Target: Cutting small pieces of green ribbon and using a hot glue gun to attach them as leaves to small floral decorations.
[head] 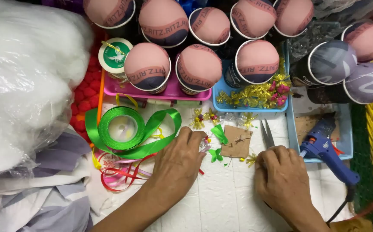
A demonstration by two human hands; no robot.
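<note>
Scissors are gripped in the right hand, blades open beside a brown card piece. A small decorated bit is pinched by the left hand. Green ribbon offcuts lie cut; the green ribbon roll remains mostly unused.

Blue glue gun, green ribbon spool

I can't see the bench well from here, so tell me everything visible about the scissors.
The scissors show only as two slim, grey metal blades, slightly parted, tips pointing away from the person towards the blue tray. They lie on the white brick-patterned surface beside a brown cardboard scrap. The handles are hidden under the right hand, which covers them with fingers curled, so their colour and shape cannot be told. A blue glue gun lies just to the right.
</note>
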